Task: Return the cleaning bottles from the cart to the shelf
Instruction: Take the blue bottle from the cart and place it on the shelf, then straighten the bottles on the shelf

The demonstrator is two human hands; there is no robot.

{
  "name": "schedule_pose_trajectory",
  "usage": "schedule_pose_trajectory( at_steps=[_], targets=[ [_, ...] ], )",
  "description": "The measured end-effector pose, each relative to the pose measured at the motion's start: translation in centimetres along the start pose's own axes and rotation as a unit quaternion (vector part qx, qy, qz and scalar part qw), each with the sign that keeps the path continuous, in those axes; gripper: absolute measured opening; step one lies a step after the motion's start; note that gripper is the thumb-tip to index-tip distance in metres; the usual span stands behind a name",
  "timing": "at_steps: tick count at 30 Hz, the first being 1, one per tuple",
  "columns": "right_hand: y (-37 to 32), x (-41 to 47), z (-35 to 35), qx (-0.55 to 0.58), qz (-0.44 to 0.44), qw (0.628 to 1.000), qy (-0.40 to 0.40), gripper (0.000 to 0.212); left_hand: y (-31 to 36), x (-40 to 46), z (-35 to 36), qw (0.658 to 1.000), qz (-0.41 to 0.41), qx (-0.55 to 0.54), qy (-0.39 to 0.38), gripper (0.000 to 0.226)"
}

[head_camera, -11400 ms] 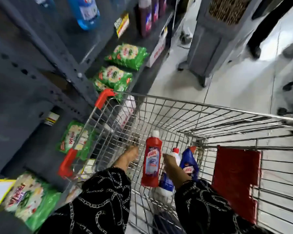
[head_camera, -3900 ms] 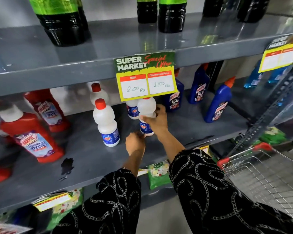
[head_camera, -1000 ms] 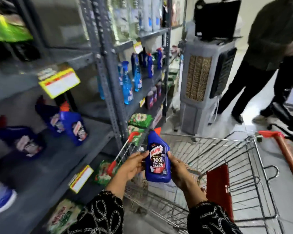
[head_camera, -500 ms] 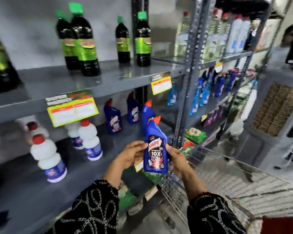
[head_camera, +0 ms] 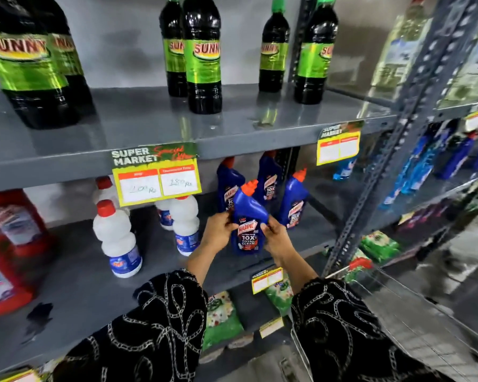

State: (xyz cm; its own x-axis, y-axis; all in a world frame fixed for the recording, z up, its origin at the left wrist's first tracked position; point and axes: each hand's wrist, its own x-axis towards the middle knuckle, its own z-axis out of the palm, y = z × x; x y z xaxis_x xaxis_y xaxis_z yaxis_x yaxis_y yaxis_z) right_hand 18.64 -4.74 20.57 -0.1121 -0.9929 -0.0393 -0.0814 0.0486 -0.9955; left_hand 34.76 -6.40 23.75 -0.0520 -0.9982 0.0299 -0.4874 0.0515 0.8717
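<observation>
Over the middle shelf (head_camera: 260, 260), my left hand (head_camera: 218, 230) and right hand (head_camera: 276, 238) clasp the blue bottle (head_camera: 247, 224), ready to stand it beside its three matching bottles (head_camera: 293, 199).

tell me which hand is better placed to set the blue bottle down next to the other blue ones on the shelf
Probably the right hand. Both hands grip the blue bottle, but the other blue bottles stand behind it and to its right, on the right hand's side. The left hand sits nearer the white bottles.
</observation>
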Motion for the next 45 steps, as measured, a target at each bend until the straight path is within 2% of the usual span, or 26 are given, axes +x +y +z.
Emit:
schedule_pose_trajectory(
  at_steps=[2,6,11,15,18,20,22,24,25,28,30,32,36,39,45],
  targets=[
    [1.5,2.4,0.3,-0.011,-0.006,1.0,0.005,0.039,0.2,0.8,0.4,0.999,0.009,0.032,0.019,0.018],
    [0.0,2.9,1.8,-0.026,0.021,0.999,0.042,0.048,0.1,2.1,0.9,0.995,0.009,0.082,0.049,0.026],
    [-0.2,3.4,2.8,-0.068,0.033,0.992,0.098,0.056,0.0,2.7,2.0,0.994,-0.003,0.091,0.061,0.03],
    [-0.6,2.2,3.3,-0.051,0.053,0.987,0.141,0.044,-0.5,1.7,2.3,0.997,-0.032,0.052,0.045,0.041],
    [1.4,0.1,5.0,-0.129,0.078,0.967,0.205,0.044,-2.3,-1.2,1.7,0.997,-0.037,0.046,0.045,0.038],
    [2.5,-1.2,6.5,-0.146,0.1,0.967,0.185,0.044,-3.9,-3.8,1.0,0.995,-0.03,0.077,0.062,0.025],
    [2.8,-2.4,9.6,-0.167,0.073,0.98,0.078,0.052,-6.3,-7.0,-1.1,0.989,-0.029,0.109,0.097,0.013],
    [2.9,-3.1,13.2,-0.166,0.024,0.985,-0.024,0.066,-9.3,-9.8,-4.0,0.978,-0.032,0.153,0.14,0.013],
    [2.8,-3.4,14.8,-0.15,0.008,0.988,-0.037,0.071,-10.7,-11.0,-5.5,0.972,-0.044,0.162,0.165,0.014],
    [3.0,-2.9,18.1,-0.104,0.013,0.994,0.006,0.094,-14.3,-13.9,-10.3,0.95,-0.116,0.149,0.249,0.015],
    [3.0,-2.5,19.6,-0.11,0.026,0.994,0.012,0.113,-16.5,-15.1,-13.3,0.933,-0.146,0.143,0.298,0.012],
    [3.0,-2.2,20.9,-0.127,0.029,0.991,0.026,0.12,-18.5,-15.8,-15.9,0.918,-0.162,0.135,0.336,0.012],
    [3.1,-2.5,22.5,-0.222,0.011,0.972,0.071,0.123,-21.3,-15.8,-18.9,0.898,-0.181,0.112,0.384,0.011],
    [3.4,-2.2,23.1,-0.247,0.016,0.964,0.097,0.121,-22.0,-15.4,-19.9,0.885,-0.206,0.129,0.398,0.014],
    [4.2,-2.7,22.8,-0.252,-0.011,0.963,0.091,0.115,-22.2,-15.2,-20.5,0.822,-0.327,0.218,0.413,0.041]
  ],
)
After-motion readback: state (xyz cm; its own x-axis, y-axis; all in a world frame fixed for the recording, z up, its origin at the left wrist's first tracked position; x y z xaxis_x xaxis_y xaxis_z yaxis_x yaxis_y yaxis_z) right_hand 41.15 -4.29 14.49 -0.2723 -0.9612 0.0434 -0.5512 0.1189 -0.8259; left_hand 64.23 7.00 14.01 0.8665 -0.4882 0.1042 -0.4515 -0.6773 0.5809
